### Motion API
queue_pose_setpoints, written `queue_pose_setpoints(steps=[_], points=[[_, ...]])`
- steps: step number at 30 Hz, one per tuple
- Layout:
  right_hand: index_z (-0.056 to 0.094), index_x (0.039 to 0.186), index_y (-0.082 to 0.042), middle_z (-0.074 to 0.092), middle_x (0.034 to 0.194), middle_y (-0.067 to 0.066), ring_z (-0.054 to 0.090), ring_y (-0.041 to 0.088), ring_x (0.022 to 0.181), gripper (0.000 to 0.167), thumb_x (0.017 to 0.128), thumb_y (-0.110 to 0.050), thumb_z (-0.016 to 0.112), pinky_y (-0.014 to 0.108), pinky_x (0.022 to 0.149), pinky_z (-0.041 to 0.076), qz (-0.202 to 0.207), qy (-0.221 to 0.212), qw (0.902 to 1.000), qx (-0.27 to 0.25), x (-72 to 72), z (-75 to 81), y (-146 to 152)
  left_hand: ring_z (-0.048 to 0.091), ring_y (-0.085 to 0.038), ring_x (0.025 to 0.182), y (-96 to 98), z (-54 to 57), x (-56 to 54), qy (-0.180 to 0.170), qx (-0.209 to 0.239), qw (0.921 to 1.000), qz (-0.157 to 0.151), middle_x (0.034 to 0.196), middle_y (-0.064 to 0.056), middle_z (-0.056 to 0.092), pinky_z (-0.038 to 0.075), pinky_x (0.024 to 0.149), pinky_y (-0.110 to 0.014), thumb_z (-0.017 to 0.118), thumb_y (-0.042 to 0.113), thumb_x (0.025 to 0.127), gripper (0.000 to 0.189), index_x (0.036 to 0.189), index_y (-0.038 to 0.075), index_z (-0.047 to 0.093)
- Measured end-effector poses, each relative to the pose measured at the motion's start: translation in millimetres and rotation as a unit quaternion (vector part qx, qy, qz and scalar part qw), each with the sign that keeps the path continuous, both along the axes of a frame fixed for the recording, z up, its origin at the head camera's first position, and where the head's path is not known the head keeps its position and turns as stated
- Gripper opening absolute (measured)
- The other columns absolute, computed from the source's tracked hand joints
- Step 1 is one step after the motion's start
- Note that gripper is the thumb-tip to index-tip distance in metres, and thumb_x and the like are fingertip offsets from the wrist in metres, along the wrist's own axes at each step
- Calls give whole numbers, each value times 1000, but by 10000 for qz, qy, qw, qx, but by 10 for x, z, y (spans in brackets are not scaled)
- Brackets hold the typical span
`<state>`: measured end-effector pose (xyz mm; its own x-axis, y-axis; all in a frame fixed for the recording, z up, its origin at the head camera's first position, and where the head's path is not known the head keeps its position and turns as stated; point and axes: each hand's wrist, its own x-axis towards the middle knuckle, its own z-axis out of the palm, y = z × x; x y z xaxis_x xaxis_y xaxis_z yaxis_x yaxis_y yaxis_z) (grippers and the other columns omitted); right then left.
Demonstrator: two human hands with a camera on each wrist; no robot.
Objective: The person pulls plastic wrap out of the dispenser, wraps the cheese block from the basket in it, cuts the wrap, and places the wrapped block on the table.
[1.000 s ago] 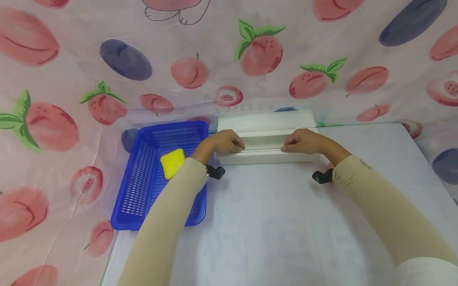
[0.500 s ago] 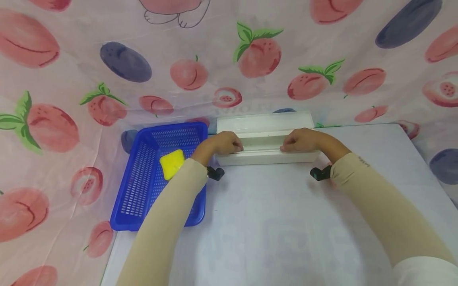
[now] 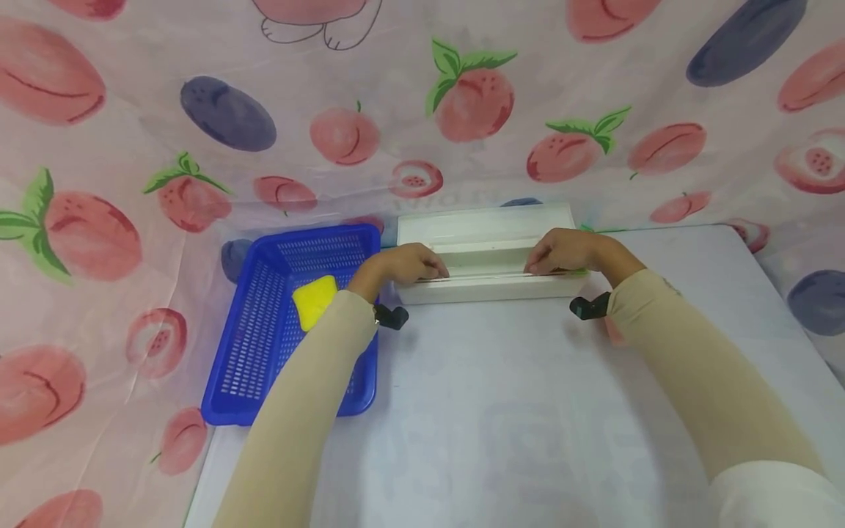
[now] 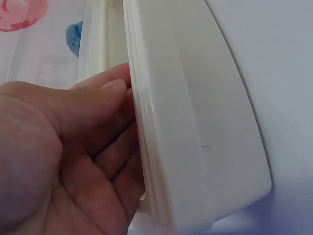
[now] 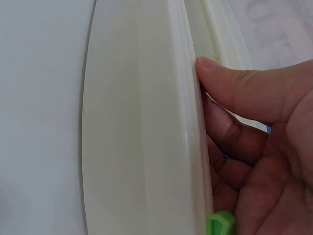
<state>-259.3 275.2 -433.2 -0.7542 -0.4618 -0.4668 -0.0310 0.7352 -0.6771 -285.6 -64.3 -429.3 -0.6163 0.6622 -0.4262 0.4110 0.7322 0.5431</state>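
A long white box [image 3: 488,289] lies at the back of the table, its lid [image 3: 485,224] raised behind it. My left hand [image 3: 411,262] reaches down into the left part of the box; in the left wrist view its thumb and bent fingers lie against the inside of the front wall [image 4: 186,112]. Toward the other end, my right hand [image 3: 568,249] has its thumb at the rim and its fingers bent behind the wall [image 5: 142,117]. A small green faceted piece [image 5: 221,223] shows below the right hand. Both hands' fingertips are hidden, and I cannot tell what they hold.
A blue perforated basket [image 3: 227,359] stands left of the box, with a yellow sponge-like pad [image 3: 314,301] in it. My left forearm crosses over the basket. A fruit-printed cloth [image 3: 343,183] hangs right behind the box.
My right hand has lifted slightly and shifted, uncovering a bit of green at the right end of the box. The left hand stays in nearly the same place.
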Motion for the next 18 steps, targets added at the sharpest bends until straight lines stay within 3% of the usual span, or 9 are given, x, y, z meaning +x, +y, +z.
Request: queue_pose_setpoints(steps=[5, 8, 13, 15, 18], points=[[75, 112, -4, 70, 100, 4, 53, 18, 91, 19, 99, -15, 66, 31, 80, 45, -163, 57, 9998, -23, -24, -24, -53, 55, -19, 118, -20, -9, -9, -155, 223, 9996, 46, 133, -6, 66, 42, 113, -38, 52, 13, 105, 29, 127, 12, 71], [75, 108, -6, 70, 99, 5, 54, 20, 92, 16, 100, -13, 65, 32, 82, 45, -137, 520, 9985, 58, -20, -40, -86, 56, -20, 122, -18, -21, -13, -178, 438, 9988, 112, 133, -7, 67, 41, 114, -39, 53, 13, 105, 29, 129, 9, 69], [73, 105, -6, 72, 102, 10, 57, 25, 97, 14, 101, -13, 62, 42, 91, 47, -280, 1625, 9863, 94, 43, -21, -132, 58, -22, 122, 22, -27, 19, 281, 399, 9977, 479, 127, -5, 71, 43, 113, -41, 60, 27, 103, 33, 130, 10, 70], [71, 108, -4, 72, 102, 13, 60, 27, 97, 15, 103, -13, 60, 43, 92, 48, -565, 1766, 9826, -88, 77, -9, -143, 59, -22, 123, 60, -47, 44, 547, 239, 9958, 699, 126, -3, 72, 44, 112, -41, 63, 39, 100, 40, 130, 14, 70], [68, 112, -2, 71, 101, 15, 65, 27, 95, 18, 105, -14, 57, 34, 89, 52, -1030, 1842, 9765, -431, 124, 13, -157, 61, -21, 123, 142, -90, 86, 838, 83, 9919, 947, 125, -3, 71, 48, 109, -40, 65, 54, 95, 54, 132, 15, 68]])
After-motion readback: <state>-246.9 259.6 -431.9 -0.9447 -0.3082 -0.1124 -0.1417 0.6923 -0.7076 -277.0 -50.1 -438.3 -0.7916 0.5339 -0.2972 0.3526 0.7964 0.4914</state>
